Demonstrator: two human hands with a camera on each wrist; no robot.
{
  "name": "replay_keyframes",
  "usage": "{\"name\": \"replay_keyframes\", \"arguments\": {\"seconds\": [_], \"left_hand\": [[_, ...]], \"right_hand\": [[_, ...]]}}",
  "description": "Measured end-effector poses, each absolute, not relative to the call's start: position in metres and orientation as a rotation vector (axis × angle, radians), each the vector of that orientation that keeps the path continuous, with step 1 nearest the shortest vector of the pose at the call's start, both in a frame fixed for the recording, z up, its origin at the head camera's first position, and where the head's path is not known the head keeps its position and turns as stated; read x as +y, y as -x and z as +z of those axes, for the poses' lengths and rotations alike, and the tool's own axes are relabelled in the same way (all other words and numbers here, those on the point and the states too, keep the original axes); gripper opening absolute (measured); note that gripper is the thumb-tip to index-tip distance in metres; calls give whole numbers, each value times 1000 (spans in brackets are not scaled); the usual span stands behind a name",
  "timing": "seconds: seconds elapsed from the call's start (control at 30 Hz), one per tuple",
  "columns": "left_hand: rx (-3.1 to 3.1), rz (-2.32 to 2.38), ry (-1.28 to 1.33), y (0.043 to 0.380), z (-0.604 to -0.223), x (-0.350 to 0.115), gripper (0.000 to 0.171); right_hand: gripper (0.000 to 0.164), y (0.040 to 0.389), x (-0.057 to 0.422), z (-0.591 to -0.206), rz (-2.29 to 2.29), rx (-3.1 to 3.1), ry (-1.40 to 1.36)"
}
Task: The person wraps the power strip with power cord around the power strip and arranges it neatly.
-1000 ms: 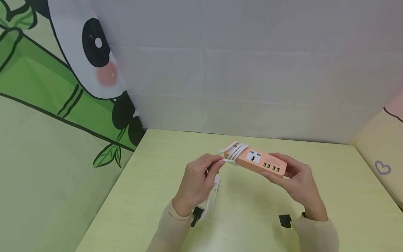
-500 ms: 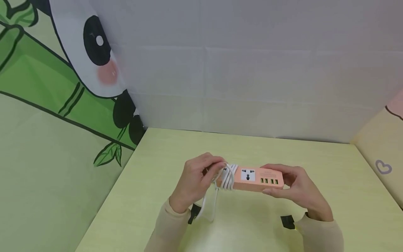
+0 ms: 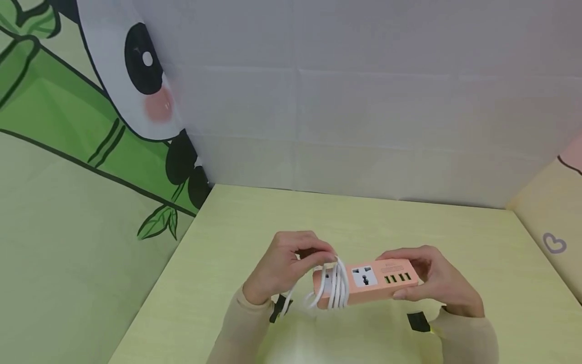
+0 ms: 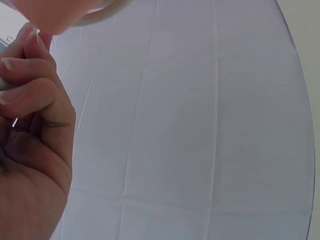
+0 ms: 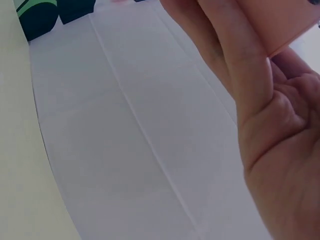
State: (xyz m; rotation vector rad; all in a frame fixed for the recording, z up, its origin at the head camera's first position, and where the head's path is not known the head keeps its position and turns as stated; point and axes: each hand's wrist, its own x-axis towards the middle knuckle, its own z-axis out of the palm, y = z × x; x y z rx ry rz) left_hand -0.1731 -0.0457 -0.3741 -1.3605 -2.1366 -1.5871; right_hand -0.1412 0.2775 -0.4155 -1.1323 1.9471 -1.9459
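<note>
An orange power strip (image 3: 381, 288) is held above the table, its sockets and USB ports facing up toward the head camera. My right hand (image 3: 438, 283) grips its right end, thumb along the near edge and fingers behind. Several turns of white cord (image 3: 337, 289) wrap round the left end of the strip. At the top of these turns my left hand (image 3: 291, 263) pinches the cord between thumb and fingers. A loose length of cord hangs below the left hand. In the left wrist view, a blurred corner of the strip (image 4: 55, 15) shows above the curled fingers.
The pale yellow table (image 3: 254, 212) spreads beneath both hands. Dark patches (image 3: 418, 321) lie near each sleeve. A grey-white wall sheet (image 3: 364, 111) rises behind, with a cartoon panel (image 3: 54, 202) at the left.
The power strip has come lower and nearer, its left end dropping until the strip tilts slightly the other way. My left hand has carried the cord over to the top of the wrapped turns.
</note>
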Motion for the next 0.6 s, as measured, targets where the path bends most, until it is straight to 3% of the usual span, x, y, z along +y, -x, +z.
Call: {"name": "replay_keyframes", "arguments": {"seconds": [0.27,0.6], "left_hand": [[-2108,-1747,1558,175,-377,-43,7],[-2098,-1616,1769,174,-373,-41,17]], "right_hand": [[60,154,272,-428,-1967,1664,1469],[51,159,266,-429,-2037,1531,1580]]}}
